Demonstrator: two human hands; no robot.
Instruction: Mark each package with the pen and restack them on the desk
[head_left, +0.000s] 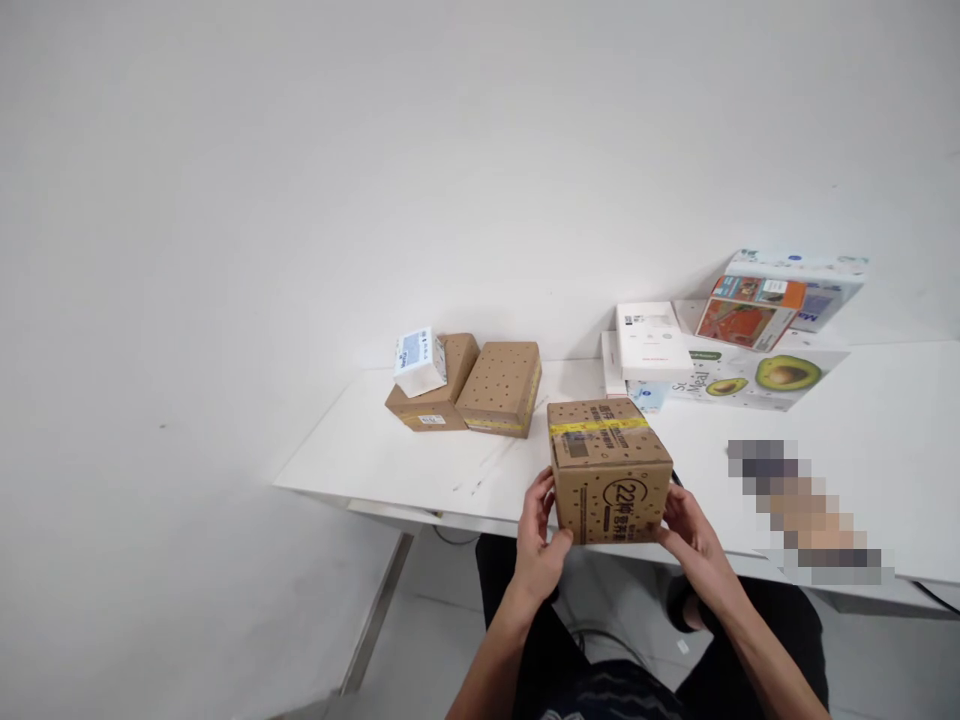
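Observation:
A brown cardboard box with yellow tape across its top and dark printing on the front is between my two hands at the table's front edge. My left hand grips its lower left side, thumb on the front face. On the opposite side, my right hand holds the lower right corner, fingers partly hidden behind the box. Whether the box's base rests on the table cannot be seen.
Left on the white table stand two brown boxes, one beside another topped by a small white-and-blue pack. To the right are white boxes, an avocado-printed box and an orange box. A wall rises behind.

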